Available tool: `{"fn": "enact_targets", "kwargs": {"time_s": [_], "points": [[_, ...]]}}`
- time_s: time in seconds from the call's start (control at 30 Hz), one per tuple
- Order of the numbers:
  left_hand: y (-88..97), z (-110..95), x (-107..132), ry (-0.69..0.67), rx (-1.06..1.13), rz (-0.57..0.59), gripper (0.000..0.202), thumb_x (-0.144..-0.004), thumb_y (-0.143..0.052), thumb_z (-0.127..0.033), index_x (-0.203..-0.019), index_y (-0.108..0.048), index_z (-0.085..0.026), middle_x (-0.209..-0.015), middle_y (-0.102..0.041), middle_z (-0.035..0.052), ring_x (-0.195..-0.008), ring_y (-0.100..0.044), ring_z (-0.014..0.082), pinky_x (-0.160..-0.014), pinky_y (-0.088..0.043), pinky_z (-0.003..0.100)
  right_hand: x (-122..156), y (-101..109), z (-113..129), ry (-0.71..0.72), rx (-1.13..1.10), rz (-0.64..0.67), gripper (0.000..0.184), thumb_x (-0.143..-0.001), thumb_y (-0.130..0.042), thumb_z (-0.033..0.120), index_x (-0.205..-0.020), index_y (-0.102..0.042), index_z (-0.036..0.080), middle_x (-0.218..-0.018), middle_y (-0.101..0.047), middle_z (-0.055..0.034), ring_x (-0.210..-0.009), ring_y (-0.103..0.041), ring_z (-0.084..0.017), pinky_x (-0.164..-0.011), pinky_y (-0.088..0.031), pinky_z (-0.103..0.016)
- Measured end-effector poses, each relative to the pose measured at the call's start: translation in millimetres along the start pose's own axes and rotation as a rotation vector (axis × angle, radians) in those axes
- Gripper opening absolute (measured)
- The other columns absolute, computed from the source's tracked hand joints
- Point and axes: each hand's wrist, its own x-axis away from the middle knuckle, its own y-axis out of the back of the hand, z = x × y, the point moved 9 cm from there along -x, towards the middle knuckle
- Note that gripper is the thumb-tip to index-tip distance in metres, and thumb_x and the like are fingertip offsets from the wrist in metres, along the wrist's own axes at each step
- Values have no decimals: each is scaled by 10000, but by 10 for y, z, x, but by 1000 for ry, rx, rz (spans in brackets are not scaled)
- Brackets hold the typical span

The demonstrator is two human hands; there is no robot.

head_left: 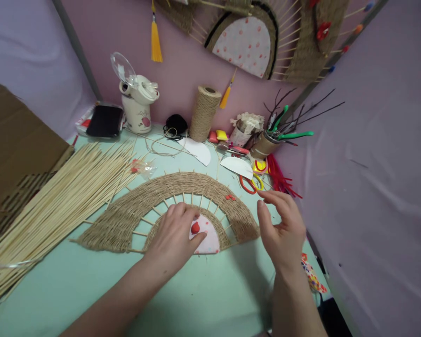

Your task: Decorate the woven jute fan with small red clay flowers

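left fingers (181, 213) flat on woven fan (126, 213), red bead (195, 228) touching thumb | right fingers (278, 197) half-open, empty, beside fan

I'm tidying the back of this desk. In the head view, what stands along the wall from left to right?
Black case → white pot → black cord → twine spool → tool cup.
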Motion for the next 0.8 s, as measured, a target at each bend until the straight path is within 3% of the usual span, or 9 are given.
{"fn": "enact_targets", "kwargs": {"time_s": [0.1,0.17,0.37,0.47,0.53,0.63,0.7,0.8], "points": [[-18,-2,5,-2,-77,7,194,-809,-597,-303,-955,-629,-180,-992,-580,108,-970,-509,310,-842,-415,439,-17,91,228,-31,-101,87,147,-904,-557,235,-1004,-664,253,-976,-695,-59,-933,-639,-217,-845,-496,-404],[-14,-12,5,-8,-99,4,158,-813,-587,-292,-922,-626,-185,-978,-579,105,-966,-508,306,-838,-419,433,-13,17,356,-35,-174,160,145,-906,-561,229,-1002,-666,255,-956,-704,-48,-922,-643,-209,-830,-496,-385],[-9,-47,-21,-54,-36,34,62,-815,-553,-213,-793,-610,-204,-898,-611,76,-920,-539,270,-835,-434,419,88,-609,357,-129,-386,351,155,-912,-542,228,-938,-694,230,-906,-719,-32,-872,-658,-177,-785,-510,-315],[45,-10,-33,-40,212,-40,100,-840,-552,-236,-873,-645,-227,-926,-654,59,-923,-585,243,-862,-442,404,174,-805,243,-192,-453,385,149,-901,-563,248,-919,-709,227,-911,-732,-39,-875,-666,-180,-786,-520,-314],[52,93,-35,49,492,-89,172,-837,-595,-291,-995,-646,-245,-971,-679,51,-921,-621,227,-846,-469,378,227,-862,185,-226,-488,412,146,-897,-577,263,-940,-712,227,-922,-734,-42,-876,-668,-179,-781,-526,-312],[-50,203,-28,188,908,-71,354,-790,-678,-305,-1125,-581,-240,-1008,-697,53,-960,-655,210,-854,-501,356,287,-912,204,-221,-544,508,164,-887,-608,273,-1013,-705,234,-971,-725,-48,-874,-663,-174,-763,-535,-306],[-92,204,-28,221,1034,-46,365,-778,-701,-290,-1110,-566,-223,-1000,-701,57,-987,-657,204,-879,-504,357,303,-923,276,-173,-566,571,188,-884,-625,261,-1057,-696,251,-999,-715,-45,-885,-655,-172,-784,-532,-314],[-75,196,-27,228,1041,-56,278,-772,-716,-290,-1009,-598,-206,-979,-705,58,-977,-660,204,-883,-505,352,291,-902,355,-116,-558,587,186,-900,-604,224,-1060,-690,264,-989,-712,-36,-916,-645,-172,-818,-517,-321]]}}
